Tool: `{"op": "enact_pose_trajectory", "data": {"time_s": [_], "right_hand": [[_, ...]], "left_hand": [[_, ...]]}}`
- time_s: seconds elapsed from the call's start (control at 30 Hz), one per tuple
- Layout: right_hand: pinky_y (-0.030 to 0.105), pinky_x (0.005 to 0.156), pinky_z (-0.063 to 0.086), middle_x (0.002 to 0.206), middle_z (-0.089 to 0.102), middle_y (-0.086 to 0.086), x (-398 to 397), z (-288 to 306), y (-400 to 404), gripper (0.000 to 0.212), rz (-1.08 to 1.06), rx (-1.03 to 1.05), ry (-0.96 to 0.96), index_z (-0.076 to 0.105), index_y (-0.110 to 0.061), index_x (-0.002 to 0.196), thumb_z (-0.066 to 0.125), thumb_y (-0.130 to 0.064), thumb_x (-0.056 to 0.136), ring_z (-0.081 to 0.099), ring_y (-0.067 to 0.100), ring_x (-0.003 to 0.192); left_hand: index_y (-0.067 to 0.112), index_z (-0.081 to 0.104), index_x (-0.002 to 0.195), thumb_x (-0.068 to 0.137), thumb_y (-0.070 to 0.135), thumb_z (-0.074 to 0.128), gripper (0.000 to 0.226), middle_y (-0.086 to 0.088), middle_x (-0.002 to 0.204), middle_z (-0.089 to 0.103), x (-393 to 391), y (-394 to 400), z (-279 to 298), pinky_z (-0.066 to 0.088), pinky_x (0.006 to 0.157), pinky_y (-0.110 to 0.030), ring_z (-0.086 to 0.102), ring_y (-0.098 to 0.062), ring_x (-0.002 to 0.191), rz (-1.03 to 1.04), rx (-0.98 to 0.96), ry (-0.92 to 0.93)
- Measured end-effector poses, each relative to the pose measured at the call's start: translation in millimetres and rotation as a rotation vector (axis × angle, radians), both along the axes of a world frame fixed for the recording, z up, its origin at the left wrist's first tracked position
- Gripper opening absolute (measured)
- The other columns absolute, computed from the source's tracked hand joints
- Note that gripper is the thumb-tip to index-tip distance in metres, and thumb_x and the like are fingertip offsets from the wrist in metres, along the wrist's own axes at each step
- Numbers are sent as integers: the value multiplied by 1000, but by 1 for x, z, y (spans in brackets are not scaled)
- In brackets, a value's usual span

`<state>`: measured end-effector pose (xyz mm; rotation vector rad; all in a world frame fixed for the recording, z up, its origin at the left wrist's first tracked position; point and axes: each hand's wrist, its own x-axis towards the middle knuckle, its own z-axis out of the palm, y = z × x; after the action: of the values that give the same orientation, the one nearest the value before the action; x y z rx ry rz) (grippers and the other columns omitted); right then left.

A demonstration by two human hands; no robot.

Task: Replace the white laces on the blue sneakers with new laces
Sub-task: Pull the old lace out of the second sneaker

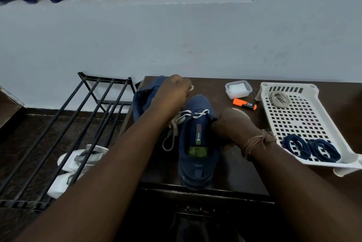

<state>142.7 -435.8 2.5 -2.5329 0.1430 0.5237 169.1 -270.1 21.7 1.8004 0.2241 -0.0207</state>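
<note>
1. near the table's (244,173) front edge, about midway along it, stands a blue sneaker (197,143), heel toward the person, toe toward the wall.
2. a white lace (177,124) is threaded only through its upper eyelets; loose lengths trail off its left side.
3. the left hand (172,94) is raised over the toe, fingers curled, pinching a bit of the lace.
4. the right hand (229,126) grips the sneaker's right side, fingers hidden behind it; thread is tied round the wrist.
5. a second sneaker (145,96) lies behind the left hand at the back left corner.
6. toward the back edge sit a small lidded box (238,89) and an orange highlighter (244,104).
7. at the right edge a white tray (305,122) holds two dark blue lace coils (311,148) and a beige lace bundle (279,99).
8. left of the table stands a black rack (64,134) with white shoes (74,165) under it.
</note>
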Motion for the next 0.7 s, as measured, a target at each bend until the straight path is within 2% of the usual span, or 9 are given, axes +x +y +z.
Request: {"op": "enact_pose_trajectory", "data": {"time_s": [0.03, 0.1, 0.17, 0.23, 0.33, 0.4, 0.53, 0.63, 0.7], "right_hand": [[41, 81, 59, 114, 65, 18, 0, 0, 1, 27, 27, -29, -23, 59, -4, 114, 57, -16, 91, 67, 35, 102], [38, 84, 51, 122, 57, 16, 1, -2, 5, 34, 130, -113, -127, 50, -7, 125, 56, -15, 92, 59, 34, 112], [41, 90, 48, 125, 45, 14, 4, -7, 10, 38, 242, -150, -273, 48, -13, 128, 58, -14, 91, 49, 36, 116], [43, 95, 47, 127, 41, 13, 7, -17, 17, 39, 323, -215, -355, 54, -18, 128, 62, -18, 90, 44, 35, 116], [46, 99, 44, 132, 42, 12, 9, -28, 28, 36, 381, -321, -377, 58, -22, 128, 58, -31, 93, 41, 32, 119], [47, 98, 44, 129, 45, 12, 9, -32, 31, 30, 362, -314, -417, 62, -20, 120, 54, -36, 95, 43, 32, 117], [43, 85, 47, 108, 49, 12, 11, -29, 26, 23, 255, -197, -469, 63, -15, 92, 50, -34, 92, 49, 34, 103], [36, 70, 45, 87, 50, 14, 17, -12, 14, 19, 41, -20, -523, 44, -16, 65, 44, -35, 70, 55, 36, 83], [37, 72, 49, 85, 60, 15, 20, -2, 1, 21, -69, -1, -528, 41, -16, 61, 46, -37, 64, 59, 37, 81]], "left_hand": [[6, 59, 89, 91, 25, 56, 19, -2, 67, 56, 1, 4, -4, 43, 65, -38, 52, -21, 65, 60, 212, -24], [5, 62, 93, 94, 26, 56, 22, -5, 76, 65, -1, 10, -13, 48, 69, -38, 60, -19, 70, 63, 524, -70], [9, 68, 88, 93, 27, 57, 21, -4, 79, 70, -4, 11, -19, 52, 70, -37, 65, -19, 75, -23, 722, -53], [12, 72, 77, 86, 32, 61, 23, -7, 79, 70, -3, 10, -24, 54, 64, -34, 66, -23, 73, -61, 844, -35], [19, 74, 80, 78, 40, 67, 22, -3, 85, 71, -1, 8, -30, 59, 68, -36, 67, -21, 76, -108, 895, -20], [10, 74, 79, 82, 34, 70, 25, -6, 79, 72, 0, 6, -33, 58, 65, -36, 68, -24, 73, -183, 882, 73], [6, 58, 64, 84, 17, 66, 25, -8, 61, 54, 0, 9, -36, 35, 49, -25, 49, -21, 54, -134, 820, 167], [-5, 69, 74, 83, 7, 62, 17, -20, 75, 70, -4, 14, -38, 42, 51, -30, 64, -27, 64, -95, 736, 157], [-6, 70, 76, 84, 6, 60, 18, -20, 83, 74, -8, 15, -39, 55, 59, -38, 71, -31, 77, -91, 680, 149]]}}
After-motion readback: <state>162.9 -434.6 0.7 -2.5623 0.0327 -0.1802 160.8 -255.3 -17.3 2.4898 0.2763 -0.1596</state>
